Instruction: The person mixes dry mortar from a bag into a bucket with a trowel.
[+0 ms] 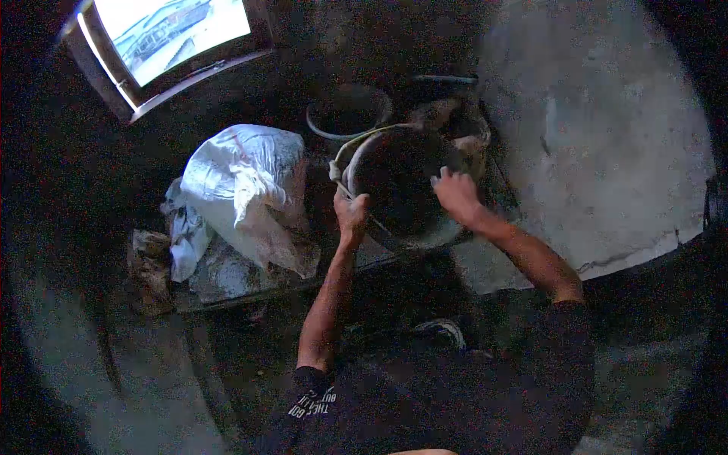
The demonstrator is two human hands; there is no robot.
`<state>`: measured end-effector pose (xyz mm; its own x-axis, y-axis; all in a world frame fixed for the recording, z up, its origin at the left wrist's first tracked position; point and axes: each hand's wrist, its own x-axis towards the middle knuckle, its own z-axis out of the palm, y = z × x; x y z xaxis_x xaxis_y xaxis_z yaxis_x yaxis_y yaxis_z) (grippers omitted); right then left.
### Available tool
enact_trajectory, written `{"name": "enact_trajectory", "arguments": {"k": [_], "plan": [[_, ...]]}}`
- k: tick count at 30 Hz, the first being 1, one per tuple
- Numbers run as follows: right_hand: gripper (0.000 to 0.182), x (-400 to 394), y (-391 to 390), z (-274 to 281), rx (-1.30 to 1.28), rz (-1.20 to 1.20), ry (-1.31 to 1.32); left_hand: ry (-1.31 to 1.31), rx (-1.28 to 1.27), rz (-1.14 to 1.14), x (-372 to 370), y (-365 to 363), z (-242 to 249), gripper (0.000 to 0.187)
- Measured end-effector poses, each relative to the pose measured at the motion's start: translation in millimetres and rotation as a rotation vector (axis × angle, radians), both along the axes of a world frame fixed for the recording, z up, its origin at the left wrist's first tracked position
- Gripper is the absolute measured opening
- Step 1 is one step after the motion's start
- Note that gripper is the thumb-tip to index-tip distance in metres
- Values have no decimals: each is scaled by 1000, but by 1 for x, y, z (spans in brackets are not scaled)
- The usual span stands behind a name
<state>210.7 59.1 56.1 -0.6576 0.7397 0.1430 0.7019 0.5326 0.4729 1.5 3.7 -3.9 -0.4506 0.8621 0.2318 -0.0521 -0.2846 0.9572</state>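
Note:
A large round bucket [425, 244] with a pale rim and a very dark inside stands in front of me. A light rope [379, 130] runs along its far left rim and has a knot [334, 171] at the left. My left hand [351, 212] is closed on the bucket's near left rim, thumb up, just below the knot. Over the right part of the opening is my right hand [457, 196], its fingers curled in. Whether it holds anything is hidden, and the bucket's contents are too dark to make out.
A full white plastic sack [246, 182] stands left of the bucket on a low ledge, beside crumpled bags [189, 235]. Behind the bucket is another round rim [312, 127]. A bright window [182, 34] is at upper left, a pale concrete surface [599, 152] at right.

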Motion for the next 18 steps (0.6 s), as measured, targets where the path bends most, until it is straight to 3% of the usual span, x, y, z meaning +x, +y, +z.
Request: {"name": "enact_trajectory", "arguments": {"k": [3, 5, 10, 18], "plan": [[15, -3, -12, 2, -71, -34, 18, -53, -116, -46, -3, -1, -2, 38], [11, -1, -19, 9, -161, 2, -98, -73, 14, -29, 0, -3, 4, 37], [9, -3, -29, 25, -365, 163, -64, -34, 14, 25, 3, -5, 16, 37], [25, -17, -4, 5, -805, 123, 97, -4, 37, 65, -3, -7, 13, 39]]}}
